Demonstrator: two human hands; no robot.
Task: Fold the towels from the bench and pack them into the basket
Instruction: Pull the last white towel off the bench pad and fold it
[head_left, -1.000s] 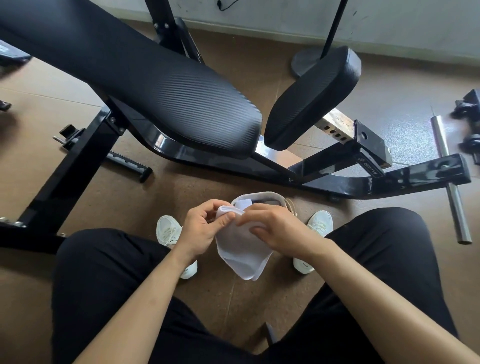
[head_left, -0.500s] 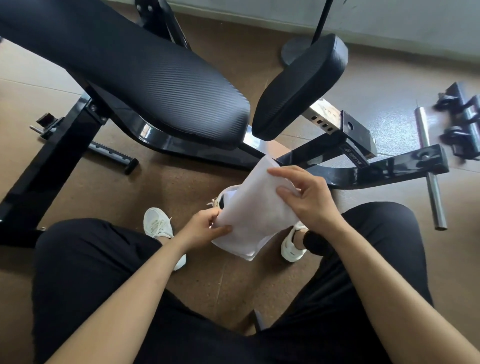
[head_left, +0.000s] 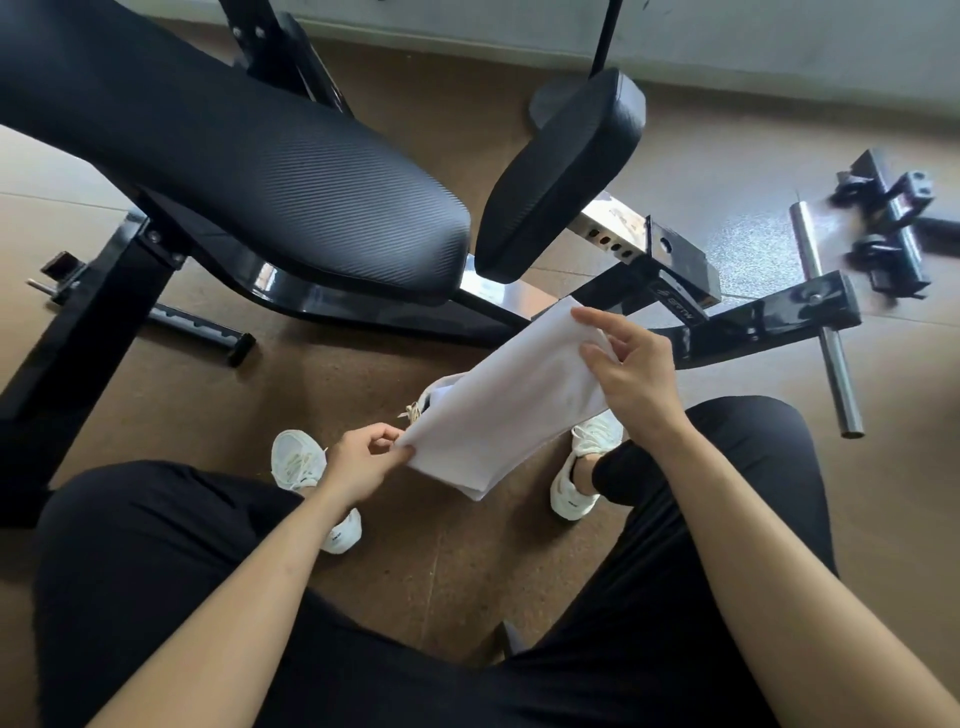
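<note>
You hold the white towel (head_left: 511, 405) stretched between pinching left hand (head_left: 363, 460) and right hand (head_left: 631, 371), above the mostly hidden basket (head_left: 434, 389); folding looks unfinished, packing remains, and the bench (head_left: 291, 176) shows no towels

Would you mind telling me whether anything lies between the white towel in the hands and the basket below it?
Nothing visible does. The towel, pinched by the left hand and the right hand, hangs directly over the basket, hiding most of it; only a bit of rim shows at the towel's left edge.
</note>
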